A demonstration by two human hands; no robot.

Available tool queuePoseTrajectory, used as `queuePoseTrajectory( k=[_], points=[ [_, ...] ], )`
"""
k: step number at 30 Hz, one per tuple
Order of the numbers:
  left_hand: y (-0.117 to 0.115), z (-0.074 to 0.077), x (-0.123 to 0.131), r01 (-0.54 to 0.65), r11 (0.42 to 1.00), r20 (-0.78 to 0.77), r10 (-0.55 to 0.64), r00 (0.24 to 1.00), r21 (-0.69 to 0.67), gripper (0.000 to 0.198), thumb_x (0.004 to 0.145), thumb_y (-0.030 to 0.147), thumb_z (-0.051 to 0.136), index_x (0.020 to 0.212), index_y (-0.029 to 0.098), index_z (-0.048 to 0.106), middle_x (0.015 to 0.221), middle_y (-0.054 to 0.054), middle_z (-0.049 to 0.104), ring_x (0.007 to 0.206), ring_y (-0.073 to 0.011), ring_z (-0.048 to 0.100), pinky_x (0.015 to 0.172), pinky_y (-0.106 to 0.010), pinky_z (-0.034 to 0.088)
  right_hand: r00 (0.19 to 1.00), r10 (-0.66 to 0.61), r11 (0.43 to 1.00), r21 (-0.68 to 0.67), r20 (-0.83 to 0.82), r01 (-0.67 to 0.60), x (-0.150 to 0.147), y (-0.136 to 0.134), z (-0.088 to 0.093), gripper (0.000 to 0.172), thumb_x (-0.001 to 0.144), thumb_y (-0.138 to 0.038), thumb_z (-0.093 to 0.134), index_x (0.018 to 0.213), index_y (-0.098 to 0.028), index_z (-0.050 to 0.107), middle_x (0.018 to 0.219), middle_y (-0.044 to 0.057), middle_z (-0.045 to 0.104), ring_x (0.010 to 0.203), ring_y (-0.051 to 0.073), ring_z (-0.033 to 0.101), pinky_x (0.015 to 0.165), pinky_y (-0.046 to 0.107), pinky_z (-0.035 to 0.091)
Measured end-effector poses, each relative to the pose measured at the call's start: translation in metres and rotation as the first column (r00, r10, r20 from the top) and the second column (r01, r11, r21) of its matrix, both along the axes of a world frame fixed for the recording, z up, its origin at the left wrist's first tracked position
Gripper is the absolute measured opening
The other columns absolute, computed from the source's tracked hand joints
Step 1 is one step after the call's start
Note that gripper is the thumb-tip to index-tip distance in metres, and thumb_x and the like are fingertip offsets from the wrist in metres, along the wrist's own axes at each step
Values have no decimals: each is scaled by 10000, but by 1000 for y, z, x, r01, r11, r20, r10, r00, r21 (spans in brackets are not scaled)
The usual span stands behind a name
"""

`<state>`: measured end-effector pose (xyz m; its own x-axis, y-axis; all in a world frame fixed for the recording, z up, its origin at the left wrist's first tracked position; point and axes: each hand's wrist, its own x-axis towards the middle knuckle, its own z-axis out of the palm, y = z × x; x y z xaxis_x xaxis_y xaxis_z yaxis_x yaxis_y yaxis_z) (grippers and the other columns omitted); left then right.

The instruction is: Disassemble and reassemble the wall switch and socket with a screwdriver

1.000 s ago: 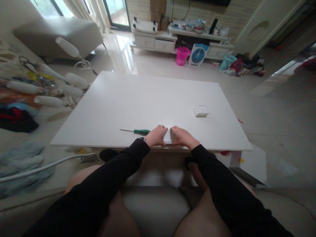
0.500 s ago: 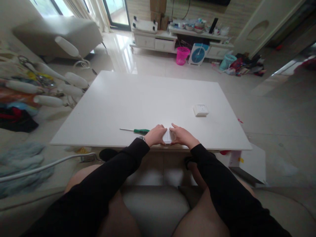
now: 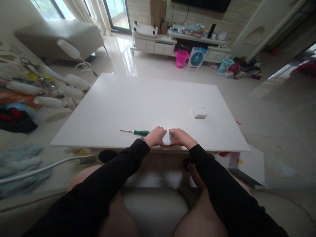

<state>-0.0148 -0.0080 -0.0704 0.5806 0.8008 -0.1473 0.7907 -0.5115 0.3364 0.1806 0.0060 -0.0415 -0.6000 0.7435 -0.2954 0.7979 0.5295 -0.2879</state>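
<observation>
A small white box [image 3: 167,138] sits at the front edge of the white table [image 3: 148,98]. My left hand [image 3: 156,136] grips its left side and my right hand [image 3: 181,137] grips its right side, with fingers and thumbs curved round it. Part of the box is hidden by the hands. Beside my left hand lies a screwdriver [image 3: 141,132] with a green handle, its shaft pointing left. A white socket box [image 3: 199,112] with holes in its top rests farther back on the right of the table.
White lamp arms [image 3: 74,80] stand beyond the table's left edge. Past the far edge are a pink basket [image 3: 182,59], a blue fan [image 3: 197,57] and a low white cabinet [image 3: 165,48]. A white panel [image 3: 250,164] is on the floor at the right.
My right hand's raised fingers have come down and closed against the box. The view has shifted slightly; the left hand stays on the box.
</observation>
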Motion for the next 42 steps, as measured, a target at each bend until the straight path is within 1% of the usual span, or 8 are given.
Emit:
queuePoseTrajectory(
  k=[5, 8, 12, 22, 27, 36, 39, 42],
  points=[
    [-4, 0, -5, -23, 999, 21, 24, 999, -27, 826, 659, 457, 943, 1313, 115, 572, 1301, -205, 667, 1241, -366, 614, 1044, -407, 483, 1000, -4, 1000, 1, -9, 4, 1, -3, -2, 626, 664, -308, 974, 1185, -128, 677, 1203, 159, 754, 1101, 291, 731, 930, 342, 546],
    [-4, 5, -12, -29, 997, 9, 30, 1000, -72, 1040, 611, 436, 971, 1450, 90, 463, 1413, -256, 618, 1328, -389, 585, 1091, -410, 467, 999, -1, 1000, 7, -42, 2, 5, -6, -7, 847, 652, -296, 983, 1374, -92, 591, 1370, 224, 682, 1250, 327, 678, 1041, 396, 529],
    [-1, 16, -20, -53, 993, -63, 46, 997, -109, 824, 637, 346, 960, 1322, 111, 567, 1327, -228, 683, 1257, -364, 650, 1044, -390, 502, 998, -10, 999, 33, -62, 12, 8, -9, -10, 1079, 620, -291, 1002, 1534, -96, 464, 1536, 268, 549, 1366, 359, 600, 1122, 453, 497],
    [1, 44, -29, -118, 967, -215, 69, 974, -224, 345, 731, 230, 878, 1046, 138, 772, 1086, -160, 802, 1067, -323, 759, 880, -350, 572, 991, 131, 979, 157, -8, -128, -15, -25, -5, 748, 784, -191, 865, 1465, -292, 572, 1461, 136, 599, 1283, 329, 593, 1029, 437, 543],
    [3, 50, -35, -140, 949, -224, 77, 972, -281, 419, 748, 273, 868, 1144, 167, 783, 1120, -141, 813, 1039, -284, 769, 847, -320, 567, 992, 109, 970, 213, 68, -121, -25, -29, -2, 581, 835, -186, 800, 1373, -327, 631, 1385, 132, 629, 1175, 334, 612, 921, 419, 566],
    [10, 49, -48, -171, 952, -108, 148, 983, -255, 380, 753, 302, 833, 1108, 173, 790, 1063, -119, 823, 987, -266, 768, 859, -313, 558, 994, 81, 982, 167, 67, -91, -29, -21, -1, 664, 780, -180, 778, 1403, -284, 574, 1298, 145, 644, 1146, 365, 569, 845, 427, 564],
    [13, 57, -54, -254, 931, -12, 260, 966, -260, 365, 849, 313, 722, 1181, 164, 760, 1142, -127, 809, 1067, -272, 752, 945, -334, 547, 999, 40, 989, 145, -18, -37, -24, -20, 1, 755, 732, -144, 779, 1440, -260, 544, 1296, 148, 630, 1155, 360, 557, 876, 442, 565],
    [14, 70, -57, -371, 863, 165, 444, 881, -342, 422, 941, 372, 594, 1280, 141, 692, 1217, -151, 775, 1076, -263, 739, 968, -349, 540, 976, -12, 988, 146, -216, 45, -17, -19, 9, 894, 672, -142, 807, 1495, -248, 475, 1342, 138, 584, 1177, 354, 543, 960, 494, 554]
  ],
)
